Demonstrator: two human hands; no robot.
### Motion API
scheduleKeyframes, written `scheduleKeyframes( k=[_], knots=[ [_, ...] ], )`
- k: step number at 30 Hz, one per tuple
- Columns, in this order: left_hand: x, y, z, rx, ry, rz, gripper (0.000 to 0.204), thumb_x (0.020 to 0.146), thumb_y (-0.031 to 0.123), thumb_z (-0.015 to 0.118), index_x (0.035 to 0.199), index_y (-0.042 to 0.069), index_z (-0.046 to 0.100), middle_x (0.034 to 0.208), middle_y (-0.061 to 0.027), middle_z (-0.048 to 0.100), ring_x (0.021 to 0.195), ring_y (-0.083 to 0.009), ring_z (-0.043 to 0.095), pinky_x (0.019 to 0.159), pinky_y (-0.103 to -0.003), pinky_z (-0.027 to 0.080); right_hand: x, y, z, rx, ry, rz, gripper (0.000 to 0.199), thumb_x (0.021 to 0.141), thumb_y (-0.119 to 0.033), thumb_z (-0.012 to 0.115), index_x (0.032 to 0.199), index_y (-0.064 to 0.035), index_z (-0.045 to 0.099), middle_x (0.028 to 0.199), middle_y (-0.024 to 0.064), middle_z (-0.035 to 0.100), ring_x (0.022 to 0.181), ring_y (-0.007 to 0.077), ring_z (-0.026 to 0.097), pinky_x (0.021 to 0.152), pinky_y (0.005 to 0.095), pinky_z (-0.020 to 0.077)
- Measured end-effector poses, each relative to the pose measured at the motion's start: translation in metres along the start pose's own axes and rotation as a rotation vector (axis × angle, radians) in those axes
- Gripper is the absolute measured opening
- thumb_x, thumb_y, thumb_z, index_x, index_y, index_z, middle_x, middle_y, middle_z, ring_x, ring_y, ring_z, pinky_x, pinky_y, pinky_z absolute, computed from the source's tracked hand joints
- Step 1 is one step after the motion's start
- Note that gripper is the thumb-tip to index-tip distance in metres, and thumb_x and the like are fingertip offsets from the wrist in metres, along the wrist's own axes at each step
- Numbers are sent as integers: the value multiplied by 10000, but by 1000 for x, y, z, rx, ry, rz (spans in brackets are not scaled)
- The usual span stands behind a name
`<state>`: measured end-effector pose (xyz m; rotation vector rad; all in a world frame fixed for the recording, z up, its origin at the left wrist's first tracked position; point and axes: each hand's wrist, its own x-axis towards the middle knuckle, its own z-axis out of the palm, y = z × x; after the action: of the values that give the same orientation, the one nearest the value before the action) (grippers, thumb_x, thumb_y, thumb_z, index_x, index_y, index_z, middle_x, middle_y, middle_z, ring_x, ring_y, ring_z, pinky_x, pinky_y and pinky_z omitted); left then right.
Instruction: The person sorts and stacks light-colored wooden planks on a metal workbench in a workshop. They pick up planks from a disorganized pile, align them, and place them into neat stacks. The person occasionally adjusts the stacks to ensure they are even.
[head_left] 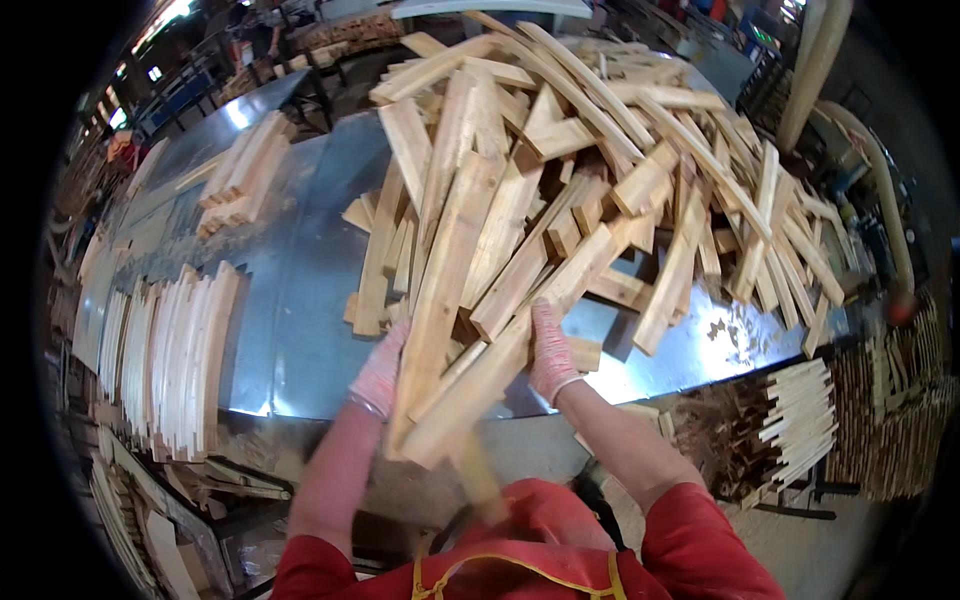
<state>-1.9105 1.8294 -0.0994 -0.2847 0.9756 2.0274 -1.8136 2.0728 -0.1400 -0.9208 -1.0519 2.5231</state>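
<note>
A metal desk point(315, 250) lies under a heap of boards point(610, 190) from upper center to right of the frame.
Pale boards point(175, 350) line up at lower left. At center, two long boards point(450, 285) meet in a V, grasped along their outer edges by a red-shirted worker's gloved hands, left point(378, 372) and right point(553, 355).

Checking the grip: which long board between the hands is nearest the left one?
The leftmost of those: the board running steeply up the pile beside the left hand; the other boards there lie farther right.
</note>
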Motion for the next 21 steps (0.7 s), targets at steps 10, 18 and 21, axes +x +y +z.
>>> scheduleKeyframes(
  k=[10,18,21],
  knots=[
    [20,194,-95,215,61,-160,430,1054,421,631,1324,93,694,1246,-62,742,1030,-216,729,901,-394,607,32,97,158,193,-61,189,768,1009,-582,646,1586,-142,393,1485,96,544,1309,287,579,1096,472,523],
    [23,211,-95,421,170,-73,443,1039,380,666,1311,33,702,1217,-60,750,1038,-162,703,965,-322,564,24,100,163,-71,-82,241,583,1024,-501,632,1450,-121,515,1402,96,599,1278,263,599,1043,496,532],
    [46,236,-147,487,102,-40,465,1042,397,662,1322,29,698,1225,-60,748,1068,-156,697,971,-327,558,32,121,196,41,-111,219,545,1031,-485,627,1413,-108,532,1402,107,599,1279,262,601,1000,498,553]
  ],
)
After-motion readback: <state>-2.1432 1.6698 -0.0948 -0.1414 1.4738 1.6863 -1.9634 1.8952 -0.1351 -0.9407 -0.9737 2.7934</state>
